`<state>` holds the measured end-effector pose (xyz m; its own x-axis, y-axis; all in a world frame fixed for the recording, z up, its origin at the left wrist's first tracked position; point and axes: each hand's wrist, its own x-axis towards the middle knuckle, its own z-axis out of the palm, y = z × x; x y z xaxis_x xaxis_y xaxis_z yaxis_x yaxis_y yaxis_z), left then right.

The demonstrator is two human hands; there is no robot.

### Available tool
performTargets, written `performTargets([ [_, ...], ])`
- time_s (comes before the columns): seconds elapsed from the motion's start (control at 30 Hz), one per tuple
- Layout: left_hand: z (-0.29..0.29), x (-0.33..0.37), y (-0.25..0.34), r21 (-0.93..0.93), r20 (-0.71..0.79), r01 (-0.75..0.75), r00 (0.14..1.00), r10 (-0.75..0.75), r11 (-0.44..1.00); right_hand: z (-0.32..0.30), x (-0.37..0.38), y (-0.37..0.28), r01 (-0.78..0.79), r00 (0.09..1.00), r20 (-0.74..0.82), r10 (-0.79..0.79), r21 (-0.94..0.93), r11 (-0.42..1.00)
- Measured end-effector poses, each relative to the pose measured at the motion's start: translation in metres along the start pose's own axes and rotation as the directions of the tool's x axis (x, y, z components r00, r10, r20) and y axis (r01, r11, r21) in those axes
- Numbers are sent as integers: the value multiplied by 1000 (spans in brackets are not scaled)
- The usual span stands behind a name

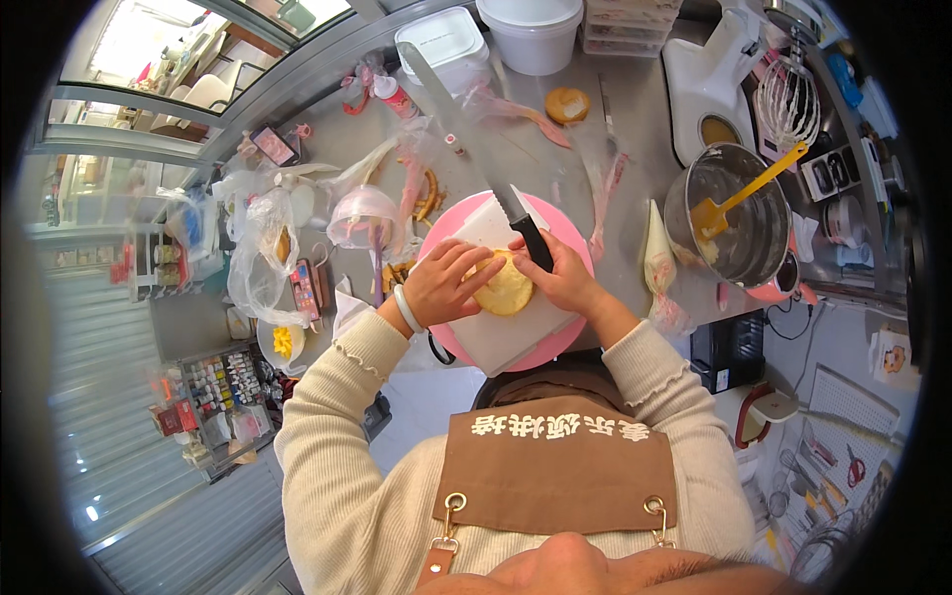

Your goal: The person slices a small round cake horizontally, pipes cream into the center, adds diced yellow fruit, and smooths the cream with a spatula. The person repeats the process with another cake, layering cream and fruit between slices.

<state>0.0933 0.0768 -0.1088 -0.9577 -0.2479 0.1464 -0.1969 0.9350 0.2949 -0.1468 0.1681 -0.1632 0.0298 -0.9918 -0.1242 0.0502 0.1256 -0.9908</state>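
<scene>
A small round yellow sponge cake (508,292) lies on a white board (476,337), which rests on a pink turntable (563,349) in front of me. My left hand (448,282) has its fingers and thumb around the cake's left side. In my right hand (567,278) is the black handle of a long serrated knife (511,203); its blade points up and away to the left, above the board. The right fingertips also come close to the cake's upper edge. Whether they touch it, I cannot tell.
Right of the turntable are a filled piping bag (657,260) and a metal bowl (682,203) with an orange spatula (709,215). A stand mixer (709,74) stands behind. Another round cake piece (567,105), used plastic bags and a pink bowl (365,210) lie beyond and left.
</scene>
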Motion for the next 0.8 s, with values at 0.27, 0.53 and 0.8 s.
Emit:
performTargets([
  [0.27, -5, 28, -7, 1, 202, -195, 961, 191, 981, -1, 0, -1, 57, 997, -56, -58, -17, 998],
  [0.53, -1, 31, -1, -59, 292, -198, 934, 206, 979, -2, -2, 7, 100, 990, -104, -99, 2, 995],
  [0.8, 8, 16, 15, 87, 212, -157, 968, 136, 984, 3, -47, -9, 57, 980, -192, -58, -13, 998],
])
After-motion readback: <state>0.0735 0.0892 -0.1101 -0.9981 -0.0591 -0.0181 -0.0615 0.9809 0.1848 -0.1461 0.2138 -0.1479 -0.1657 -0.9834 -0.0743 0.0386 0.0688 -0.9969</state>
